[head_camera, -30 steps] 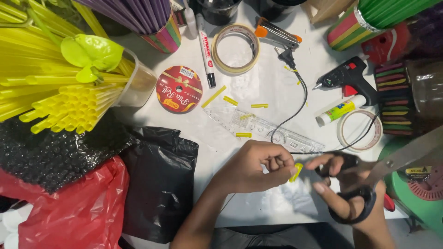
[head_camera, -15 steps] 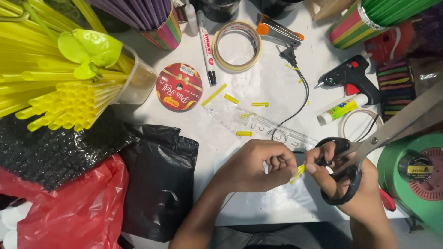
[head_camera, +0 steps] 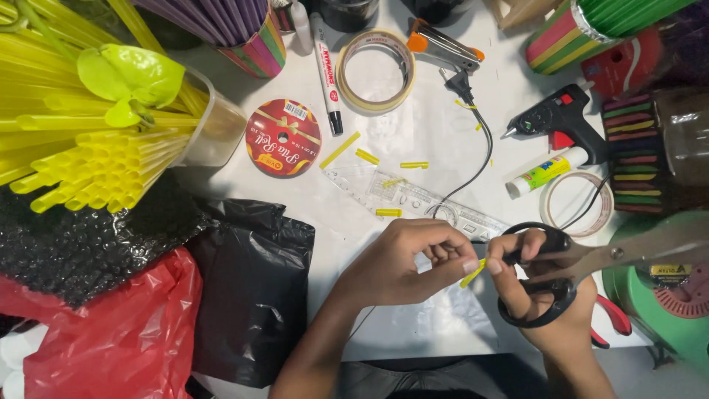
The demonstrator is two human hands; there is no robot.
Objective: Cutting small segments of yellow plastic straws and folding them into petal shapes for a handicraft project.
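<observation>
- Left hand near front edge of white bench, fingers together, pinched on short yellow straw piece.
- Straw piece held just above bench, tilted, between both hands; far end touching right-hand fingertip.
- Right hand by front-right edge, fingers closed thru black loops of scissors; thumb in upper loop, other fingers in lower loop.
- Scissor blades apart, pointing to right edge, over green round thing.
- Clear ruler flat mid-bench, just beyond hands; several cut yellow bits on and near it.
- Black glue gun toward back-right, cord running to mid-bench; glue stick just beside it, tape roll near.
- Masking tape roll, black marker, red ribbon spool toward back centre.
- Yellow straws in clear cup at left edge, lying sideways.
- Black plastic bag and red plastic bag at front-left corner.
</observation>
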